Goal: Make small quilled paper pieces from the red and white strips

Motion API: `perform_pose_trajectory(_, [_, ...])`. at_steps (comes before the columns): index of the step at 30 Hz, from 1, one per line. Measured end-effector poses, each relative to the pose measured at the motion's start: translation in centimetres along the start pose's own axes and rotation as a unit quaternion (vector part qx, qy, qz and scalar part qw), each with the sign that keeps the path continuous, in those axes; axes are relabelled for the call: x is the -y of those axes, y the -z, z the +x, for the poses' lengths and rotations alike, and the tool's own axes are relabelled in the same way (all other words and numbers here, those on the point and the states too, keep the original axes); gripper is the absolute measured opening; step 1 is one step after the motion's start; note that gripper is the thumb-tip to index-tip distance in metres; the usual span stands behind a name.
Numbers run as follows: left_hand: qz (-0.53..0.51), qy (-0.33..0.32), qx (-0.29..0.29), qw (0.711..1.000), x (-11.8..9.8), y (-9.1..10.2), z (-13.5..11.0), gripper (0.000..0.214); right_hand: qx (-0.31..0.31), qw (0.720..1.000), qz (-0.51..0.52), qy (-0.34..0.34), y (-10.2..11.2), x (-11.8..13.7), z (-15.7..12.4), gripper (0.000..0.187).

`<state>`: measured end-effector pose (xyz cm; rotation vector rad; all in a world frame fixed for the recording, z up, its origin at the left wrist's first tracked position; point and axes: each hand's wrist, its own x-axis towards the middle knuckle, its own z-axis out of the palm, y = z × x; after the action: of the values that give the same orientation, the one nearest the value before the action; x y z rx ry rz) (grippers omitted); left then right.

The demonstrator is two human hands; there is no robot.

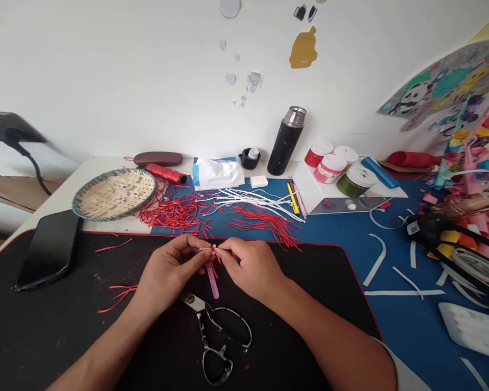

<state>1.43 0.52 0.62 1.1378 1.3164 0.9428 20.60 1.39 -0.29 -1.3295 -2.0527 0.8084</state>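
Observation:
Both hands meet over the black mat (pixel 65 326), pinching a tiny white and red paper piece (pixel 213 251) between their fingertips. My left hand (pixel 169 269) is closed on it from the left. My right hand (pixel 250 266) is closed on it from the right. A thin pink stick (pixel 212 282) hangs down from the same pinch, with short red strips dangling beside it. Scissors (pixel 218 331) lie on the mat just below the hands.
Red paper strips (pixel 179 212) and white strips (pixel 256 198) lie behind the hands. A woven basket (pixel 114 194), red thread spool (pixel 167 174), phone (pixel 49 247), black flask (pixel 287 140), paint jars (pixel 330 163) and glue gun (pixel 436 231) stand around.

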Motion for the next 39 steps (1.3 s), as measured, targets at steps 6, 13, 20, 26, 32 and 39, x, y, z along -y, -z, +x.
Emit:
perform_pose_trajectory(6, [-0.004, -0.004, 0.007, 1.000, 0.3, 0.0, 0.1, 0.037, -0.003, 1.000, 0.020, -0.007, 0.0, 0.1, 0.1, 0.016])
perform_pose_trajectory(13, [-0.089, 0.029, 0.066, 0.993, 0.8, 0.7, 0.4, 0.037, -0.013, 0.998, 0.058, -0.016, 0.1, 0.2, 0.1, 0.015])
perform_pose_trajectory(20, [-0.096, 0.019, 0.048, 0.994, 1.3, 1.0, 0.7, 0.027, 0.029, 0.997, 0.076, -0.015, 0.1, 0.4, 0.1, 0.015])
perform_pose_trajectory(26, [-0.075, 0.017, 0.045, 0.996, 0.9, 0.9, 0.6, 0.032, 0.006, 0.997, 0.080, -0.019, -0.1, 0.2, 0.1, 0.015])
perform_pose_trajectory(32, [-0.035, 0.018, 0.057, 0.998, 0.5, 0.7, 0.5, 0.033, 0.007, 0.998, 0.064, -0.020, -0.1, 0.3, 0.1, 0.014])
perform_pose_trajectory(39, [-0.005, 0.015, 0.083, 0.996, 0.1, 0.5, 0.5, 0.037, 0.025, 0.997, 0.059, -0.033, -0.3, 0.1, 0.1, 0.011])
